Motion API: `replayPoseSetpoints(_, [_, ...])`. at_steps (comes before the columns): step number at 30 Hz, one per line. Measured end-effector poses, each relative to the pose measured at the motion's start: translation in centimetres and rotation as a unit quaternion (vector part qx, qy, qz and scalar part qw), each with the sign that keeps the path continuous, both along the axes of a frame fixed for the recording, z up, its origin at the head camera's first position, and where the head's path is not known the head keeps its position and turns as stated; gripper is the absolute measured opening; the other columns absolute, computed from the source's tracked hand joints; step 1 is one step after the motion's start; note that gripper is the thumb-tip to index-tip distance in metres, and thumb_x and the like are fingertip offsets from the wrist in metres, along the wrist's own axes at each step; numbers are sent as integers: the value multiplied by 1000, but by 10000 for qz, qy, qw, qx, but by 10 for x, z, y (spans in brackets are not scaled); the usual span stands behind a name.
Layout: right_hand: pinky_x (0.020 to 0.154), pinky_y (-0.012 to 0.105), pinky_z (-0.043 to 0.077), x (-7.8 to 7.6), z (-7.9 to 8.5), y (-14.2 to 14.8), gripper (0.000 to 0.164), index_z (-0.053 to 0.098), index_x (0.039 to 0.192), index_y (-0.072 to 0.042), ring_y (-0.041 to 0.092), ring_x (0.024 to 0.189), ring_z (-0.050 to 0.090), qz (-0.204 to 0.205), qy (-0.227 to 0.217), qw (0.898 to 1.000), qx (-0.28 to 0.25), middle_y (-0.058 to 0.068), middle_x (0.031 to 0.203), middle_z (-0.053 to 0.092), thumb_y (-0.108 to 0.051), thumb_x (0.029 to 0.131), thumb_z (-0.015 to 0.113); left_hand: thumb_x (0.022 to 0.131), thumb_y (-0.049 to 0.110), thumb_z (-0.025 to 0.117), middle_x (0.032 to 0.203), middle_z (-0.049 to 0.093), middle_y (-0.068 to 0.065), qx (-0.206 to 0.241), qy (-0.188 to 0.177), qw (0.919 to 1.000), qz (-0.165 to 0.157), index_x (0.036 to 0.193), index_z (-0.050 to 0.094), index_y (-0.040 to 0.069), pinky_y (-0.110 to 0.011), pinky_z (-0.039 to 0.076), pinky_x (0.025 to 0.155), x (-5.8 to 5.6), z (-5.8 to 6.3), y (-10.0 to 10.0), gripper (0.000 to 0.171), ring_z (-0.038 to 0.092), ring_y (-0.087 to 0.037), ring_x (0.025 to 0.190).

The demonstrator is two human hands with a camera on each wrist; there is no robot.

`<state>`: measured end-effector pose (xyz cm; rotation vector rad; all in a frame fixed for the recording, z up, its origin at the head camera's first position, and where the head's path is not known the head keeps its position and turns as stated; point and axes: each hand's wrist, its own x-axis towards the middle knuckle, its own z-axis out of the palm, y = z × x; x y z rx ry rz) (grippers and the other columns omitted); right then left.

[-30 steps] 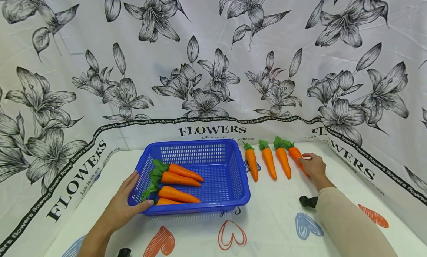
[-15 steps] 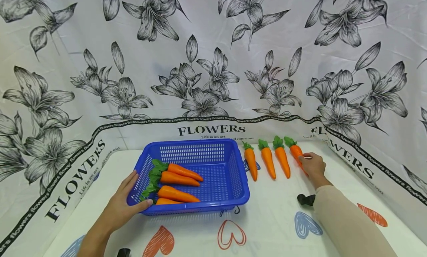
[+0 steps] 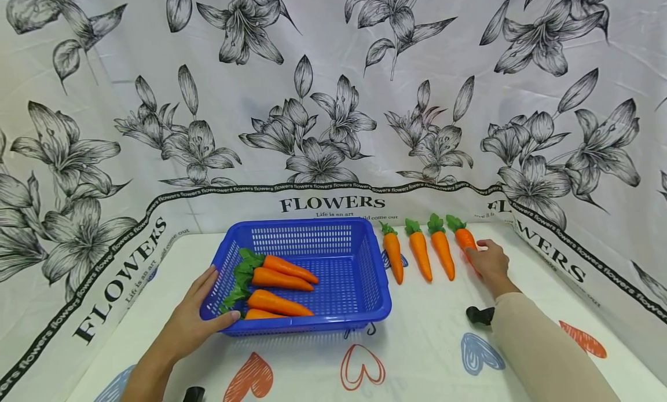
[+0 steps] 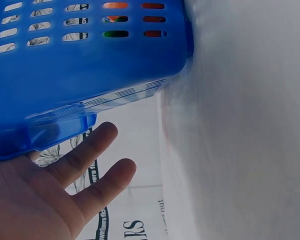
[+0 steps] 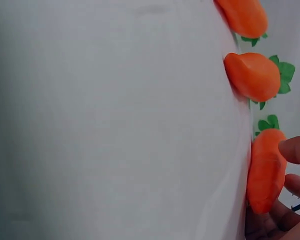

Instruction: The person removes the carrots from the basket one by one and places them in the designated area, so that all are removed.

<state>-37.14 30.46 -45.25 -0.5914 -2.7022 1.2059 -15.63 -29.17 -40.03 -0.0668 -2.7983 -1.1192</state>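
A blue plastic basket (image 3: pixel 372 292) stands on the table, and several carrots (image 3: pixel 281 279) with green tops lie in its left part. My left hand (image 3: pixel 190 321) rests at the basket's left front corner, thumb by the front rim. In the left wrist view, two straight fingers (image 4: pixel 85 155) extend clear of the basket wall. To the right of the basket lies a row of carrots. My right hand (image 3: pixel 491 263) holds the rightmost carrot (image 3: pixel 464 240) by its lower part, which the fingers partly hide. The right wrist view shows fingers on both sides of that carrot (image 5: pixel 266 170).
Left of the held carrot lie three more carrots (image 3: pixel 442 254), side by side with tips toward me. A small black object (image 3: pixel 479 315) is by the right sleeve, another (image 3: pixel 194 394) at the front edge. A flowered cloth (image 3: pixel 333 130) hangs behind the white-covered table (image 3: pixel 417 355).
The rightmost carrot's leafy end has shifted right, away from the neighbouring carrot's leaves, with my right hand on it. My left hand and the basket have stayed in place.
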Motion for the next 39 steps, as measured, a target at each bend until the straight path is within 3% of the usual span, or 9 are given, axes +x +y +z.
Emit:
replayPoseSetpoints(5, [90,51,42,4,2,3,61,45,138,2,44,113,40,76,-12,10000,13,28,129,49,-37,92,59,82,43,73,159,7,-14,3,39,10000,-24,155,17,6,-75,20,96,0,-1,-1,99,16,-52,136])
replayPoseSetpoints(12, [74,37,52,9,2,8,65,42,141,-2,39,107,50,65,42,9998,-165,28,125,54,-39,91,61,82,41,73,159,7,-14,27,22,10000,-33,155,16,5,-75,21,96,1,0,0,99,16,-51,136])
replayPoseSetpoints(15, [77,39,51,14,5,11,67,41,143,-3,38,108,51,74,92,9994,-323,27,128,53,-40,91,60,82,42,73,159,7,-14,29,10,10000,-29,154,17,5,-75,21,96,1,0,1,99,16,-51,136])
replayPoseSetpoints(19, [83,45,47,23,11,11,67,41,145,-5,39,110,51,25,405,9979,-503,26,130,52,-43,92,59,82,42,74,159,7,-14,44,55,10000,-42,154,17,4,-75,21,97,0,-1,0,99,16,-51,136])
replayPoseSetpoints(23, [79,42,47,32,21,7,66,44,144,-9,36,105,52,-119,859,9943,-624,22,128,53,-45,91,60,82,42,73,159,7,-13,77,102,9999,-59,154,16,4,-75,20,96,0,-1,-1,99,15,-51,137])
replayPoseSetpoints(29, [64,25,47,51,42,-1,65,47,143,-13,22,92,53,-364,1362,9845,-1045,11,123,53,-44,89,65,82,44,73,159,7,-14,-31,54,10000,-18,154,16,4,-75,21,97,-1,0,-3,100,16,-51,137])
replayPoseSetpoints(35, [75,22,45,70,69,-10,60,49,142,-22,12,101,48,-332,1893,9692,-1542,1,120,52,-43,89,67,82,43,73,159,7,-15,-51,43,10000,-38,154,16,4,-74,22,96,-1,-1,-3,100,17,-52,136])
replayPoseSetpoints(39, [75,19,44,81,85,-18,53,54,138,-25,9,99,49,-319,2301,9565,-1766,2,121,54,-36,88,70,82,43,73,159,7,-16,-53,33,10000,-36,154,16,4,-74,22,96,-1,-4,-3,100,18,-53,135])
